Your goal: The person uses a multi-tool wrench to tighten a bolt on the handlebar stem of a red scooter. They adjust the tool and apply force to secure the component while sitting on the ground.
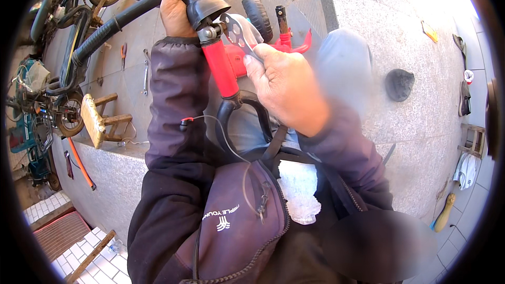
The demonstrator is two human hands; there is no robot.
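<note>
A small bike with a red frame (220,68) stands before me, its black fork (226,121) near my lap. My left hand (174,13) is closed around the handlebar stem, beside the black handlebar (123,20). A dark dome-shaped cover (208,9) sits over the stem, just above a metal clamp with a bolt (210,32). My right hand (289,81) pinches a flat spanner with several holes (236,32). The spanner's far end is at the clamp; whether it sits on the bolt, I cannot tell. A black seat post (282,18) rises behind the red frame.
On the floor to the left lie a screwdriver (123,55) and a long spanner (145,78), near a small wooden stool (93,121). An orange-handled tool (80,162) lies lower left. Other bikes (79,47) crowd the far left. A black rounded object (400,85) rests on the right.
</note>
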